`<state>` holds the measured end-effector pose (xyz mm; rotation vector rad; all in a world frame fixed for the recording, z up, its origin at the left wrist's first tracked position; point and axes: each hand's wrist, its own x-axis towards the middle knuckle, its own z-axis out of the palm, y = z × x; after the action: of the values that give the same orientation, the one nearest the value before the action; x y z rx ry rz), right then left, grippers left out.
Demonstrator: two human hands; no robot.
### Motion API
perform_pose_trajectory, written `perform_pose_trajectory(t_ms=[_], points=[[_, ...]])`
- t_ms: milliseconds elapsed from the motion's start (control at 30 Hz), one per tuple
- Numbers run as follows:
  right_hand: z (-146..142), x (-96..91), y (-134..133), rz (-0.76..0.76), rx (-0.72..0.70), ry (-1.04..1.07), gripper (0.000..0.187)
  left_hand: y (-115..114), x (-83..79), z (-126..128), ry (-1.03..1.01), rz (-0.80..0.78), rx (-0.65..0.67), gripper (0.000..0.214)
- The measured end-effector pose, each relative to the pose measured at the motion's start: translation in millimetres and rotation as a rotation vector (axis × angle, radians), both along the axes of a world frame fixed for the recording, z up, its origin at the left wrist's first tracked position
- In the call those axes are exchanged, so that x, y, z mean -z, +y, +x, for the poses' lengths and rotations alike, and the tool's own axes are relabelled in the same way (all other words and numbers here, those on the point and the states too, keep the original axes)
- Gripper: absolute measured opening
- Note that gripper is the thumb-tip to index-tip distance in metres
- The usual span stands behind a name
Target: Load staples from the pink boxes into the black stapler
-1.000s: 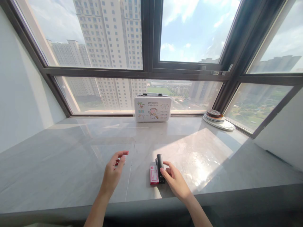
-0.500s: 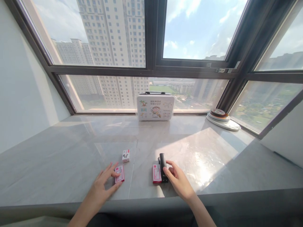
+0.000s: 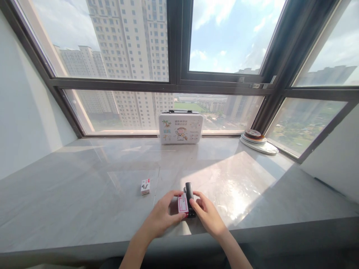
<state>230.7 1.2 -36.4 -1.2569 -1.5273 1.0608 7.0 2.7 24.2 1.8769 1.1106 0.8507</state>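
Note:
My left hand [image 3: 166, 212] is closed round a small pink-and-white box [image 3: 183, 205], thumb at its near end and fingers at its far end. This box appears to lie on top of a second one like it, which is mostly hidden. Directly to its right a black stapler [image 3: 190, 198] stands lengthwise against the box. The thumb and fingers of my right hand [image 3: 208, 215] hold the stapler from its right side. A white staple box [image 3: 145, 186] with a dark picture on it sits by itself, farther back and to the left.
A white case [image 3: 180, 129] with cartoon prints and a dark handle stands upright against the window. Stacked plates [image 3: 259, 143] rest in the back right corner. The grey marble-look counter [image 3: 84, 201] ends at a front edge close to me, and sunlight glares on its right part.
My left hand has moved right with the pink-and-white box, bringing it to the one beside the stapler. My right hand stays on the stapler. The view has shifted slightly.

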Motion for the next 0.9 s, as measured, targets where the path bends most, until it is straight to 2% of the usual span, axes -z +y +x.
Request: perform_pose_trajectory(t_ms=[233, 467, 633, 700, 767, 800, 833, 900], points=[[0, -1.2, 1, 0.001, -0.006, -0.01, 0.053, 6, 3.7, 1, -0.007, -0.028, 0.047, 0.074], [0, -0.6, 2, 0.002, 0.005, -0.023, 0.055, 11, 9.3, 4, 0.022, 0.002, 0.054, 0.076], [-3, -9.9, -3, -0.051, 0.06, 0.045, 0.069, 6, 13.7, 5, 0.03, 0.054, 0.048, 0.086], [-1, -12.2, -7, -0.123, 0.119, 0.101, 0.076, 3, 13.0, 0, 0.051, 0.111, 0.016, 0.079], [2, -11.9, -11, -0.17, 0.152, 0.104, 0.081, 4, 10.9, -16, 0.065, 0.205, -0.101, 0.051], [3, -11.2, -13, -0.171, 0.151, 0.087, 0.083, 7, 9.8, -27, 0.076, 0.258, -0.207, 0.037], [5, -10.6, -15, -0.159, 0.141, 0.061, 0.084, 11, 8.9, -41, 0.099, 0.306, -0.348, 0.032], [7, -10.7, -19, -0.131, 0.101, -0.016, 0.09, 25, 8.6, -71, 0.223, 0.348, -0.691, 0.035]])
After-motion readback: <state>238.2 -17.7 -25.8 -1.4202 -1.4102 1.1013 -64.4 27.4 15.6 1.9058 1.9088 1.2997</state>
